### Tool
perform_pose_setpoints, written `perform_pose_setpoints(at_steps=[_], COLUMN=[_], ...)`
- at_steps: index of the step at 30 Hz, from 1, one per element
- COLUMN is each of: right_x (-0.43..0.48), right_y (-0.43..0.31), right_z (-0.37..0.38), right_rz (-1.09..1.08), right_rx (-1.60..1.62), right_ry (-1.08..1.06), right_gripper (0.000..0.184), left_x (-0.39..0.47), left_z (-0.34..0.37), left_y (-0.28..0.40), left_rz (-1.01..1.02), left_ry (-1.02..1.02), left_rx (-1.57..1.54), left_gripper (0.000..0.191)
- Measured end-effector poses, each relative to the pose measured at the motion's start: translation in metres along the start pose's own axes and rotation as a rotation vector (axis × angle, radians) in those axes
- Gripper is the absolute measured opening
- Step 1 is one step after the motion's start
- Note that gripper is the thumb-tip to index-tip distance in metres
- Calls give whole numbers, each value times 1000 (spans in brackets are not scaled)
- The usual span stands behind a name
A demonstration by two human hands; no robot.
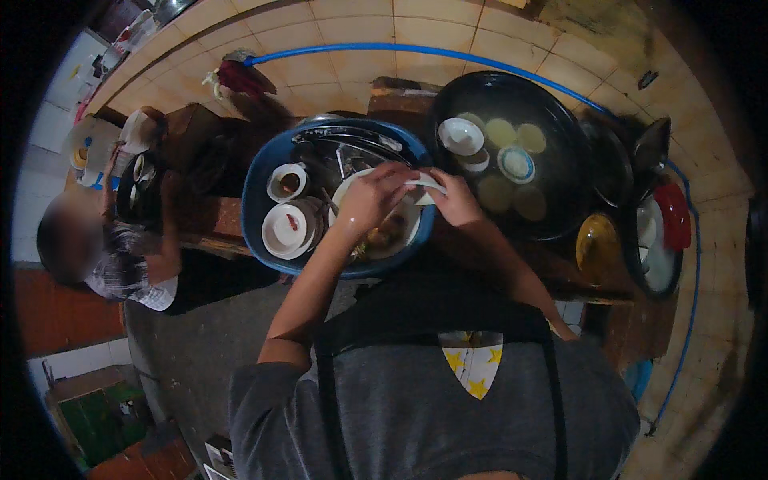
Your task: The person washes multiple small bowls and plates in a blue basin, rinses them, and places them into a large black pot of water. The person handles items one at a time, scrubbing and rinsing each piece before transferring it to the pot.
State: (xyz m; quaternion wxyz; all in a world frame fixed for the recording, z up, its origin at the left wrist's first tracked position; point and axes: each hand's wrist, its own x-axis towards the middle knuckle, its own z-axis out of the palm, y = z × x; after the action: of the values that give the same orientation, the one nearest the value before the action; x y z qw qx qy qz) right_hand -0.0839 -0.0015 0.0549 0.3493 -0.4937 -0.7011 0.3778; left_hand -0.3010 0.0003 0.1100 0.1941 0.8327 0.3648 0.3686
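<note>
Both my hands are over a blue plastic tub (247,198) of used dishes. My right hand (453,195) grips the edge of a tilted white dish (429,182), while my left hand (378,192) is bent over its other side, fingers partly hiding it. Under my hands lie a white plate (413,225) and food scraps (390,234). At the tub's left stand a small bowl with dark liquid (288,183) and stacked white bowls (284,231), the top one holding a red scrap. Long dark trays or pans (348,135) and some cutlery (341,161) lie at the back.
A big black basin of water (564,162) with bowls and round dishes (516,164) stands right. Beyond are a yellow oval dish (597,249), a basin with a red cloth (672,216) and a blue hose (390,47). Another person (129,258) works at the left.
</note>
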Motion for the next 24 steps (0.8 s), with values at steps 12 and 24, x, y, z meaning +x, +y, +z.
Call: perform_pose_setpoints(at_steps=[12, 24], right_x=[-57, -40], right_y=[216, 155], right_z=[-94, -72], right_rz=[454, 622], right_rx=[202, -742], right_ry=[471, 199], right_gripper=[45, 73], left_x=[-137, -198], left_z=[-78, -53], left_y=[-306, -389], left_rz=[-1269, -794], left_ry=[-381, -350], left_rx=[647, 590], left_gripper=[54, 51])
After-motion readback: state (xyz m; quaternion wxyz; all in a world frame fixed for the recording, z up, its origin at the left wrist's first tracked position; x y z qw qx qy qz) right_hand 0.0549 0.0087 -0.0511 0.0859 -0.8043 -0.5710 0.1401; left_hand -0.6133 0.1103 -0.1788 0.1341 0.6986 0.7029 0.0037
